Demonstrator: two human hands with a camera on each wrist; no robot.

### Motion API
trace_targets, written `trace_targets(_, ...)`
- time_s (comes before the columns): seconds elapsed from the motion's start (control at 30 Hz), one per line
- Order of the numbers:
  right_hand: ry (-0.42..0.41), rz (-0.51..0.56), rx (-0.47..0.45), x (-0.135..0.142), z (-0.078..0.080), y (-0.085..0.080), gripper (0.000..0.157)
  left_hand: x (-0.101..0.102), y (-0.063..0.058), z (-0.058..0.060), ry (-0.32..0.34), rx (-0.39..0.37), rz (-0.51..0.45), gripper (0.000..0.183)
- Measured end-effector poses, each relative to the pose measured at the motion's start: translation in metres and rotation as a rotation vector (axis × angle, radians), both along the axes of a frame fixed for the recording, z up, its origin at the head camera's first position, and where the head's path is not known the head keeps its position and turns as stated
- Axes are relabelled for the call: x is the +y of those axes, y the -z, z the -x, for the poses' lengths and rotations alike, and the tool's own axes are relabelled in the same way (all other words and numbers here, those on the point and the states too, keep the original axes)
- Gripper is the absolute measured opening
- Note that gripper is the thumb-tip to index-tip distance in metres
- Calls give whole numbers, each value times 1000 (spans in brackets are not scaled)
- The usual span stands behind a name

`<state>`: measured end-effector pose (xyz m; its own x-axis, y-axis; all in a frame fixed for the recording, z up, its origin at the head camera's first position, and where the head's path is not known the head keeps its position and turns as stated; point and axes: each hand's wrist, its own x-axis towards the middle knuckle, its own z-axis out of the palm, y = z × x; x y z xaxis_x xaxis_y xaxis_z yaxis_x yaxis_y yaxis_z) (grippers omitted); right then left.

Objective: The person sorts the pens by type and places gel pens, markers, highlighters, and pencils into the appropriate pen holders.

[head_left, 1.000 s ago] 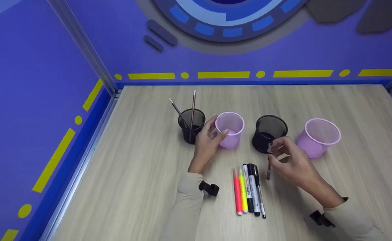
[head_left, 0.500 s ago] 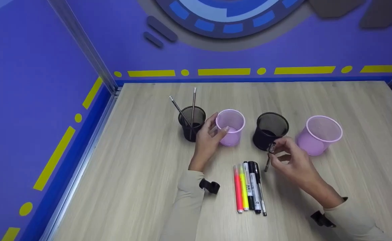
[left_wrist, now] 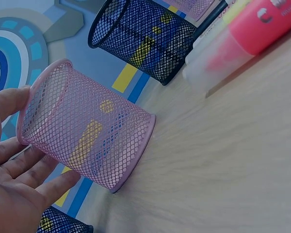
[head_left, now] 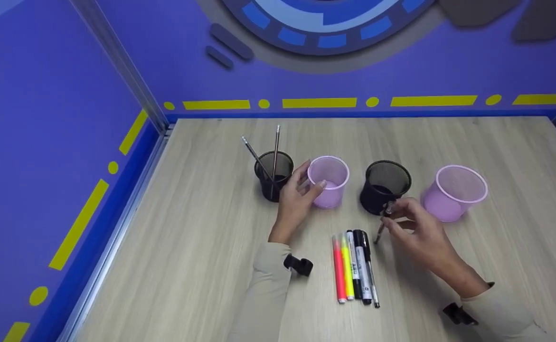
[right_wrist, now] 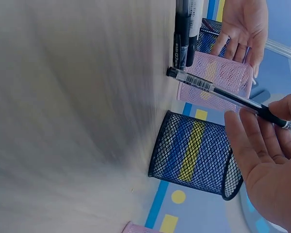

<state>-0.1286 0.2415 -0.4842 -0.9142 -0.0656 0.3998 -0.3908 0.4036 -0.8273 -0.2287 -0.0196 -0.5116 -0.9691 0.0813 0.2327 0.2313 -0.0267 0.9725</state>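
Note:
My left hand [head_left: 296, 204] holds a pink mesh pen cup [head_left: 330, 197] at its rim, thumb at the near edge and fingers round the left side. In the left wrist view the cup's base [left_wrist: 136, 160] is on the table side. My right hand [head_left: 420, 235] pinches a clear gel pen [right_wrist: 223, 94] with a black grip between thumb and fingers. That pen slants in front of a black mesh pen cup [head_left: 384, 190], its black end pointing down close over the table. The cup stands upright with nothing seen inside.
Another black mesh cup [head_left: 263, 187] at the left holds two pencils [head_left: 276, 147]. A second pink cup [head_left: 458, 190] stands at the right. Between the forearms lie a pink highlighter [head_left: 339, 273], a yellow highlighter [head_left: 347, 270], black markers [head_left: 362, 270] and a pen [head_left: 374, 287].
The gel pen in my right hand has tilted from nearly upright to a slant, its top leaning right. My left hand stays on the pink cup.

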Motion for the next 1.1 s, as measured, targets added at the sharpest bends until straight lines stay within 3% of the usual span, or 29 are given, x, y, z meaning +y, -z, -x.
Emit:
trace_targets(0.4,-19,65,54,-10,16,-18,31,1,-1,-1,-3,6,7,66)
trace_targets(0.73,7,138,28,-17,32,-32,34,1,-1,0,-5,9,14,65)
trace_targets(1.1,-35,260,-15,-27,46,-45,37,0,0,-1,0,28,20,64)
